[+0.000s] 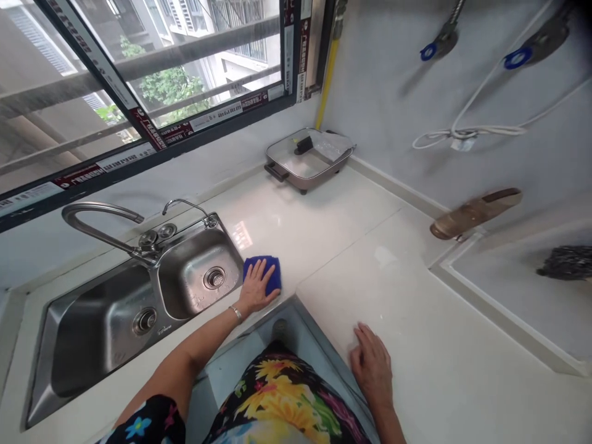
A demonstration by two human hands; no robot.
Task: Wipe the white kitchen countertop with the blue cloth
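Head view, looking down into a kitchen corner: the counter (pixel 333 216), pale and glossy, runs below the window (pixel 148 123) and turns along the wall at the person's right. Set into its left part is a steel sink (pixel 160 290) with two basins; drops of water show in the one nearer the corner. Toward the corner, well apart from both hands, sits a shallow pan (pixel 309 157) under a glass lid. An arched tap (pixel 111 211) rises at the back of the sink.

The hands are apart. The right hand (pixel 372 361) is at the counter near its front edge, back upward, fingers loosely bent, with nothing in it; how much weight it bears I cannot tell. The left hand (pixel 256 287) is spread flat over a blue cloth (pixel 273 270), on top of it rather than clenching it. The cloth lies on the counter just beside the sink's right end, near the inner corner of the front edge.

The step in hand looks like wiping the counter beside the sink. The next stroke probably calls for even pressure, the cloth flat under the fingers, and a path that avoids catching on the sink's rim. A pass toward the pan would need a longer reach, and the right hand seems well placed to steady it.
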